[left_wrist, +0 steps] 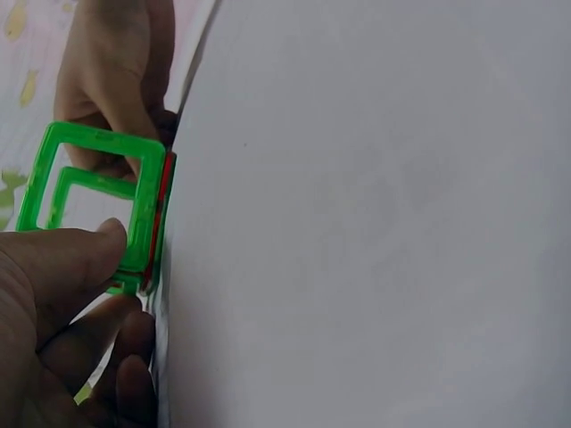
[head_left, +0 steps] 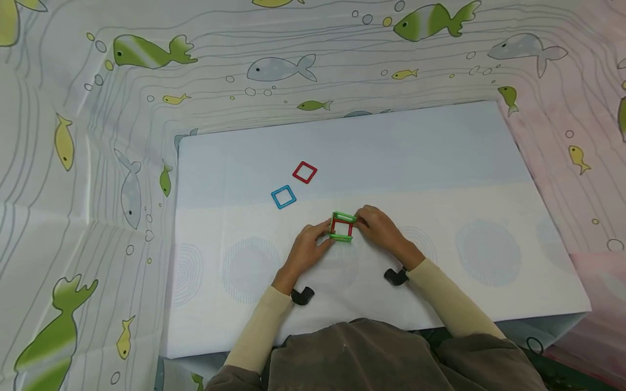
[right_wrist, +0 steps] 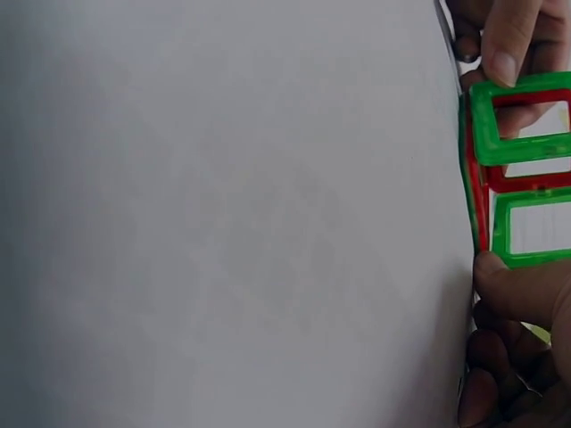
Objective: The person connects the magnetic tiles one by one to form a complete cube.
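Between both hands, over the near middle of the table, is a small box-like build of green and red square magnetic tiles (head_left: 344, 217). My left hand (head_left: 307, 248) grips its left side; in the left wrist view the thumb lies across a green square frame (left_wrist: 150, 201). From the right, my right hand (head_left: 383, 231) pinches the build at its far right corner. The right wrist view has the right thumb (right_wrist: 500, 276) at the edge of a green tile (right_wrist: 501, 227), near a red one (right_wrist: 517, 183). Curled fingers of each hand are partly hidden behind the tiles.
A loose red square tile (head_left: 295, 174) and a loose blue square tile (head_left: 275, 200) lie on the white table (head_left: 420, 157), beyond the hands to the left. Fish-patterned cloth (head_left: 215, 103) surrounds the table. Black wrist devices (head_left: 303, 296) sit by each sleeve.
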`<action>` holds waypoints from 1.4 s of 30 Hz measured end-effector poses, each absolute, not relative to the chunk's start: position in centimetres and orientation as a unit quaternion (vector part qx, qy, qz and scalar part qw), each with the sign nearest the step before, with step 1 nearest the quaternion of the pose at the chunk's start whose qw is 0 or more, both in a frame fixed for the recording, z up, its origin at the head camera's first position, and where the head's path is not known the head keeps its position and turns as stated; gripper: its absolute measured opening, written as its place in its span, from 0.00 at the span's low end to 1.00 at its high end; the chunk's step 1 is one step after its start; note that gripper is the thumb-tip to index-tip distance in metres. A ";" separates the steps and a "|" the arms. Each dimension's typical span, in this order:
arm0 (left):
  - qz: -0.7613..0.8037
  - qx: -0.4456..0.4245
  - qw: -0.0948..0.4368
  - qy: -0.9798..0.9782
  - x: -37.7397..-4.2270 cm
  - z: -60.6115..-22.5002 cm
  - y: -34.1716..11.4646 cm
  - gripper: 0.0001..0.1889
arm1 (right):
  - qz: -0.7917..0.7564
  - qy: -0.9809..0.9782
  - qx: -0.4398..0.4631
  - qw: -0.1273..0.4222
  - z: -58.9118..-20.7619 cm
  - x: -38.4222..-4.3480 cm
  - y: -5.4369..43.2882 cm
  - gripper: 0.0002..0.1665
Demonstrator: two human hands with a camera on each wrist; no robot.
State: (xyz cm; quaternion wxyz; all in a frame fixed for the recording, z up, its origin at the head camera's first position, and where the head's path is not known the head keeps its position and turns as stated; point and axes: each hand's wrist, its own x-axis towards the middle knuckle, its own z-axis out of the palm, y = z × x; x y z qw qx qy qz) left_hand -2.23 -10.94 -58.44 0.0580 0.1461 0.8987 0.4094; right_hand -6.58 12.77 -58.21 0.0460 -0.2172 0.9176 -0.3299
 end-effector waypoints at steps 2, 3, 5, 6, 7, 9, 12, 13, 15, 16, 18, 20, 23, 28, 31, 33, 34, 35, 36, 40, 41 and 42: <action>0.409 0.146 0.056 0.899 -2.2 -58.5 -10.9 0.28 | -0.329 0.918 -0.220 0.041 -58.2 -6.6 12.8 0.04; 0.409 0.146 0.054 0.899 -2.2 -58.5 -10.9 0.27 | -0.328 0.918 -0.221 0.040 -58.3 -6.5 12.8 0.04; 0.408 0.149 0.051 0.899 -2.2 -58.5 -10.9 0.27 | -0.328 0.917 -0.225 0.035 -58.2 -6.5 12.8 0.05; 0.408 0.150 0.050 0.899 -2.2 -58.5 -10.9 0.27 | -0.329 0.916 -0.226 0.034 -58.2 -6.5 12.8 0.06; 0.408 0.151 0.049 0.899 -2.2 -58.5 -10.9 0.27 | -0.330 0.916 -0.228 0.033 -58.2 -6.4 12.8 0.06; 0.407 0.154 0.047 0.899 -2.1 -58.5 -10.9 0.27 | -0.331 0.914 -0.231 0.031 -58.2 -6.4 12.7 0.08; 0.406 0.155 0.046 0.900 -2.1 -58.4 -10.9 0.25 | -0.329 0.914 -0.237 0.028 -58.2 -6.4 12.7 0.10; 0.406 0.155 0.045 0.900 -2.1 -58.4 -10.9 0.24 | -0.327 0.914 -0.238 0.027 -58.3 -6.4 12.7 0.10; 0.405 0.154 0.048 0.900 -2.2 -58.4 -10.8 0.23 | -0.322 0.915 -0.240 0.024 -58.3 -6.4 12.6 0.10; 0.404 0.153 0.049 0.900 -2.2 -58.4 -10.8 0.23 | -0.320 0.916 -0.239 0.023 -58.3 -6.4 12.6 0.10; 0.402 0.153 0.050 0.901 -2.2 -58.4 -10.8 0.22 | -0.316 0.918 -0.237 0.022 -58.3 -6.4 12.5 0.10; 0.400 0.152 0.052 0.902 -2.2 -58.3 -10.7 0.23 | -0.315 0.920 -0.233 0.024 -58.3 -6.4 12.5 0.09; 0.398 0.152 0.052 0.903 -2.2 -58.4 -10.7 0.24 | -0.313 0.922 -0.226 0.029 -58.2 -6.5 12.4 0.09; 0.398 0.150 0.054 0.904 -2.1 -58.4 -10.7 0.26 | -0.307 0.925 -0.223 0.033 -58.1 -6.5 12.2 0.08; 0.397 0.152 0.050 0.904 -2.2 -58.6 -10.8 0.26 | -0.300 0.927 -0.222 0.034 -58.1 -6.5 12.1 0.07; 0.396 0.156 0.046 0.904 -2.2 -58.6 -10.8 0.26 | -0.298 0.928 -0.222 0.034 -58.1 -6.5 12.1 0.07; 0.396 0.159 0.043 0.904 -2.2 -58.7 -10.9 0.26 | -0.298 0.928 -0.222 0.035 -58.0 -6.5 12.0 0.06; 0.395 0.161 0.040 0.904 -2.2 -58.7 -10.9 0.26 | -0.298 0.928 -0.221 0.035 -58.0 -6.5 12.0 0.06; 0.394 0.163 0.038 0.904 -2.2 -58.8 -10.9 0.26 | -0.299 0.928 -0.221 0.035 -58.0 -6.5 12.0 0.06; 0.393 0.165 0.035 0.904 -2.3 -58.8 -10.9 0.26 | -0.303 0.927 -0.219 0.035 -58.1 -6.5 12.0 0.05; 0.391 0.165 0.036 0.905 -2.3 -58.9 -10.9 0.26 | -0.305 0.926 -0.220 0.032 -58.2 -6.5 11.9 0.05; 0.391 0.164 0.037 0.905 -2.3 -58.9 -10.9 0.26 | -0.308 0.925 -0.222 0.028 -58.3 -6.5 11.9 0.05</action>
